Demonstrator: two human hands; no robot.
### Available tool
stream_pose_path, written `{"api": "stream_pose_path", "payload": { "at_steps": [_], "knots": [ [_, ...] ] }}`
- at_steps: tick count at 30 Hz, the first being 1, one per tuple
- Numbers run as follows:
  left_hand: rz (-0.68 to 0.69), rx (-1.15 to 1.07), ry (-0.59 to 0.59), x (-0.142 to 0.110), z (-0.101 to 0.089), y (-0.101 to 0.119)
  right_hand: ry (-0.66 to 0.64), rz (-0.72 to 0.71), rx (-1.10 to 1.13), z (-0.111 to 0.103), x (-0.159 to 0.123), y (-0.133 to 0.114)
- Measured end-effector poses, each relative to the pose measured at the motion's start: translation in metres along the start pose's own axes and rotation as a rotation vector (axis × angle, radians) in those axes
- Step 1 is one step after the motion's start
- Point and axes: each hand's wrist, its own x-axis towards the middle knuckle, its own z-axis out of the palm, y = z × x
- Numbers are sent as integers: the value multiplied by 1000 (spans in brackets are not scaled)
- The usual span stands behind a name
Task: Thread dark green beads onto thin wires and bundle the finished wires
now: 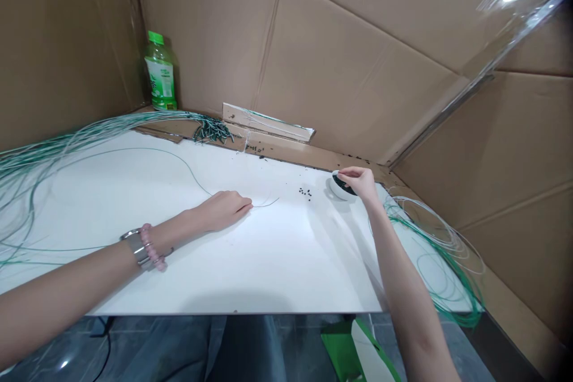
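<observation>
My left hand lies on the white tabletop, its fingers closed on a thin green wire. Pale, fine ends of the wire stick out to the right past the fingertips. At the table's far right, my right hand reaches over a small white bowl of tiny black pieces, with fingers pinched together at the bowl's contents. What those fingertips hold, if anything, is hidden. Several loose black bits lie on the table between the two hands.
A bundle of green and white wires runs along the back left, ending in dark tips. Coiled wires lie at right. A green bottle stands in the back left corner. Cardboard walls enclose the table.
</observation>
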Motion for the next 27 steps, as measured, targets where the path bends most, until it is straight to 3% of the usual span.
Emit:
{"api": "stream_pose_path", "payload": {
  "at_steps": [5, 8, 27],
  "knots": [
    [-14, 2, -22, 1, 0, 0, -84, 10, 151, 49, -21, -7],
    [-19, -1, -30, 1, -1, 0, -112, 45, 212, 66, -26, -6],
    [-20, -3, -35, 2, -2, 1, -169, 152, 294, 74, -27, -3]
  ]
}}
